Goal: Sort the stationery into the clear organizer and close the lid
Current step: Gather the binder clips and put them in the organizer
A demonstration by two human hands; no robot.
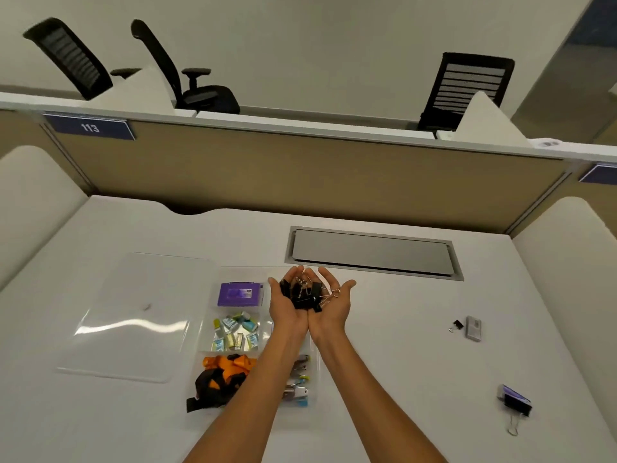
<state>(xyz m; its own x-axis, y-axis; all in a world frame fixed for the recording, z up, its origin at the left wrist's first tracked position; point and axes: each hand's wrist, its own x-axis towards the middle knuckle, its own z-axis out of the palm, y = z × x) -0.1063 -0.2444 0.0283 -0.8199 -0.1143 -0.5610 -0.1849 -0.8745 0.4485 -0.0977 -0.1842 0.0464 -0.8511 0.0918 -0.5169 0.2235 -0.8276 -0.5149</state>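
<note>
At the left of the white worktop (pixel 384 345) the clear lid (pixel 133 315) lies flat, just beside the clear organizer (pixel 233 309), which stands open. Its left column holds a purple box (pixel 238 294) at the far end, small yellow and teal packets (pixel 237 332) in the middle and orange and black straps (pixel 223 375) nearest the person, one black end spilling over the near wall. A right compartment holds small coloured items (pixel 297 379), partly hidden by the forearms. Above the organizer's far right part, the left hand (pixel 287 312) and right hand (pixel 334 305) meet palm up, fingers apart and gently cupped, cradling a pile of black binder clips (pixel 305 295). Well to the right, a small binder clip (pixel 456 325) lies beside a silver box (pixel 473 327). Nearer the edge, a large binder clip (pixel 517 406) grips a purple-topped item.
</note>
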